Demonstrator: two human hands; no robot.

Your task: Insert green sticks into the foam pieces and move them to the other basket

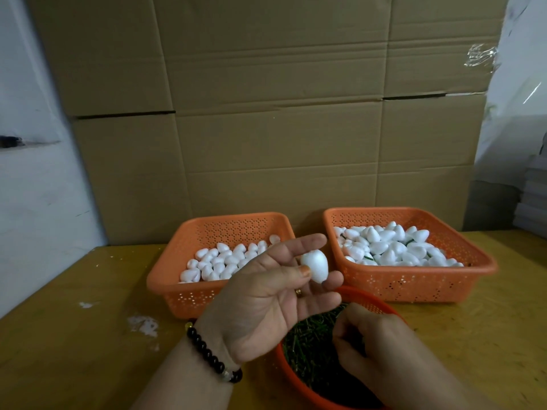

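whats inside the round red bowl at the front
The round red bowl holds a heap of green sticks. The right hand reaches into it and covers part of the heap, so whether it holds a stick is hidden.

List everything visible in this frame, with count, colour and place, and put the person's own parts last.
left basket: one, orange, table rear left, holds plain foam pieces.
right basket: one, orange, table rear right, holds foam pieces with sticks.
round bowl: one, red-orange, near edge.
green sticks: many, in the bowl.
held foam piece: one, white.
cardboard boxes: several, brown, behind.
table: one, yellow.
bracelet: one, dark beads, left wrist.
left hand: pinches the foam piece.
right hand: curled over the sticks.
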